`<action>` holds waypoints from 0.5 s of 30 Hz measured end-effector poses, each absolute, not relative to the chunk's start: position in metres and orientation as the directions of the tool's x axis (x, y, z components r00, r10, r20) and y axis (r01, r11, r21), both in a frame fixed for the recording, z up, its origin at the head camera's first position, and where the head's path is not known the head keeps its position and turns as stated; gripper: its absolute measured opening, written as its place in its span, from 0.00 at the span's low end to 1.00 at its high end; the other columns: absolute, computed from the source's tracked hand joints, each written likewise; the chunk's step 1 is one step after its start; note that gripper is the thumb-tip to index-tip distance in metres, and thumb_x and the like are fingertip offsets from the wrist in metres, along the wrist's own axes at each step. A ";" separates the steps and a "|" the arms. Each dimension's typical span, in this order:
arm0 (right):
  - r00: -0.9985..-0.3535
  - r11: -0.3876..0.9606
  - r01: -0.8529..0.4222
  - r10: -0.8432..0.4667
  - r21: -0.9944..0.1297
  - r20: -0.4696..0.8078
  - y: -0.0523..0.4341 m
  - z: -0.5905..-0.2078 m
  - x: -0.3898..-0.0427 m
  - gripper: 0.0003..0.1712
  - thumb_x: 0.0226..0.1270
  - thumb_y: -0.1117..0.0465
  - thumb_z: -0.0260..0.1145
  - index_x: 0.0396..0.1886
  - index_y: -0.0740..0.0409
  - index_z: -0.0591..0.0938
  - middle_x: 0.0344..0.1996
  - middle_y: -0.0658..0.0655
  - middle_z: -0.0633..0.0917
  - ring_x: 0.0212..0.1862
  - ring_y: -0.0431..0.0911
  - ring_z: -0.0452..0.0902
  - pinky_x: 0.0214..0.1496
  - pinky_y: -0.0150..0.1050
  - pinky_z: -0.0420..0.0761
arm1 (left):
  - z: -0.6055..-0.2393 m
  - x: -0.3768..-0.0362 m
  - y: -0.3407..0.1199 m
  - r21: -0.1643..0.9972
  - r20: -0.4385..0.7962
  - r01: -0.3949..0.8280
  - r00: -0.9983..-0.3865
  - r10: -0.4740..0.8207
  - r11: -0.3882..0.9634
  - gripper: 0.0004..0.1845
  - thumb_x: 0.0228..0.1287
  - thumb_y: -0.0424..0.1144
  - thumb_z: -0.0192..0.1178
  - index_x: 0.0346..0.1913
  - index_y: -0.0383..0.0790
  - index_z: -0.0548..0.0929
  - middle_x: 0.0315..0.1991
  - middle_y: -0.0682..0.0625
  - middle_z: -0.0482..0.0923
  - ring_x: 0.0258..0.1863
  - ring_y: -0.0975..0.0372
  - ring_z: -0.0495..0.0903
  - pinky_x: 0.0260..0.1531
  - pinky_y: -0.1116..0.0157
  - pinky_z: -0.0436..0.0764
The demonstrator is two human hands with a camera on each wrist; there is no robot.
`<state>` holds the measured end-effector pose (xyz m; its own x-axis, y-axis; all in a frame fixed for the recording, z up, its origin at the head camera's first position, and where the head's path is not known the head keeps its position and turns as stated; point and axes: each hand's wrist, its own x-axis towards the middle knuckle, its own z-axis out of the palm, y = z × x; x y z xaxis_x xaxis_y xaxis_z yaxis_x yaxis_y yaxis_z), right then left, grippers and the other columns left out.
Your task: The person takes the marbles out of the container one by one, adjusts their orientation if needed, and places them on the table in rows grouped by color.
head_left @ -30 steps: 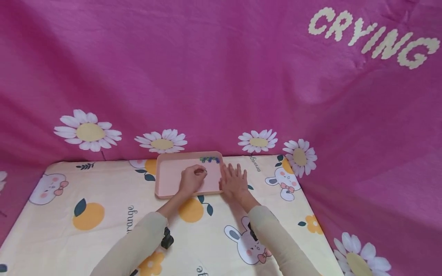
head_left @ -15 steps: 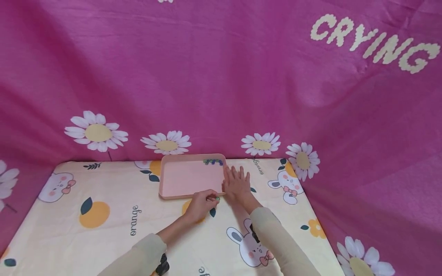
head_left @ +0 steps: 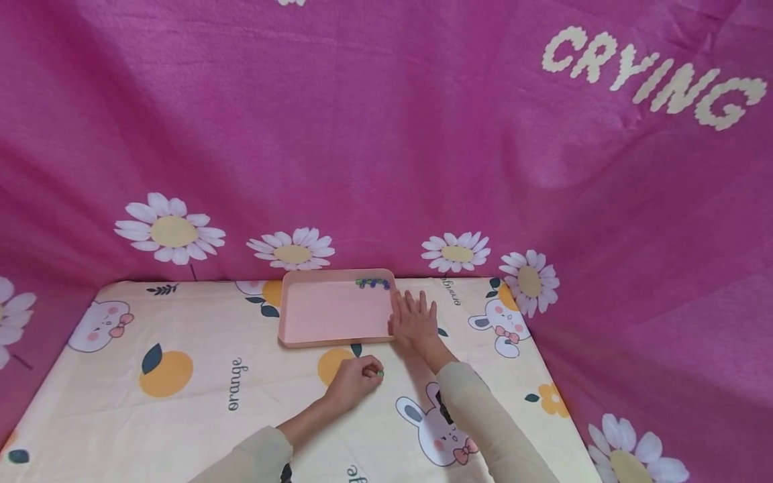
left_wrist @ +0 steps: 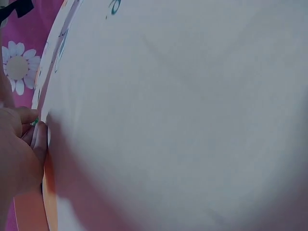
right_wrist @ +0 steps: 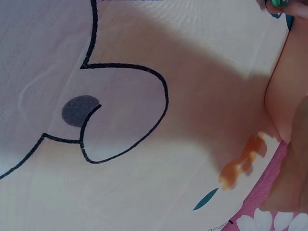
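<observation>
In the head view, my left hand (head_left: 351,382) is over the cloth just in front of the pink tray (head_left: 329,312). Its thumb and fingertips pinch a small shiny green marble (head_left: 380,373), partly covered by the fingers. The same marble (right_wrist: 279,3) shows at the top right corner of the right wrist view. My right hand (head_left: 415,322) lies with fingers spread against the tray's right side wall. Inside the tray, several small green and blue-purple marbles (head_left: 372,284) sit together along the back wall near the right corner.
A cream cloth (head_left: 205,429) printed with oranges, rabbits and lettering covers the table. Behind it and along the sides hangs a magenta curtain (head_left: 374,134) with daisies, close to the tray's back edge.
My left hand has come out of the tray over its front edge and toward me, the green marble in its fingertips. The right hand stays at the tray's side.
</observation>
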<state>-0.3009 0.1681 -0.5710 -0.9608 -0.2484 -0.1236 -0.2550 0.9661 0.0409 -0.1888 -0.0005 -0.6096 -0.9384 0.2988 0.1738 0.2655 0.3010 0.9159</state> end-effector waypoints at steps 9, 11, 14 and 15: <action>-0.961 0.965 -0.255 -0.246 0.063 -0.129 0.167 -0.567 -0.299 0.36 0.80 0.44 0.41 0.81 0.50 0.49 0.77 0.60 0.56 0.76 0.66 0.44 0.72 0.67 0.49 | -0.610 -0.175 -0.002 0.899 0.190 0.284 -0.939 0.287 0.334 0.06 0.55 0.23 0.67 0.33 0.36 0.84 0.28 0.53 0.84 0.28 0.71 0.78 0.31 0.72 0.80; -0.961 0.966 -0.252 -0.243 0.055 -0.135 0.167 -0.567 -0.299 0.36 0.80 0.44 0.41 0.81 0.50 0.49 0.78 0.60 0.55 0.76 0.66 0.43 0.72 0.67 0.47 | -0.610 -0.172 -0.004 0.901 0.174 0.269 -0.943 0.285 0.340 0.06 0.55 0.23 0.67 0.33 0.36 0.84 0.28 0.53 0.84 0.28 0.70 0.78 0.31 0.72 0.79; -0.961 0.968 -0.248 -0.240 0.046 -0.141 0.167 -0.567 -0.299 0.36 0.80 0.45 0.40 0.81 0.50 0.49 0.78 0.60 0.55 0.76 0.66 0.42 0.72 0.67 0.47 | -0.609 -0.168 -0.007 0.907 0.152 0.251 -0.944 0.293 0.338 0.07 0.54 0.23 0.67 0.33 0.36 0.84 0.29 0.53 0.84 0.27 0.70 0.78 0.31 0.72 0.79; -0.961 0.968 -0.248 -0.239 0.046 -0.142 0.166 -0.567 -0.298 0.36 0.80 0.45 0.40 0.81 0.50 0.49 0.78 0.60 0.55 0.76 0.66 0.42 0.72 0.67 0.46 | -0.609 -0.167 -0.008 0.908 0.147 0.247 -0.944 0.296 0.338 0.07 0.54 0.22 0.67 0.33 0.36 0.84 0.29 0.53 0.84 0.28 0.70 0.78 0.31 0.72 0.79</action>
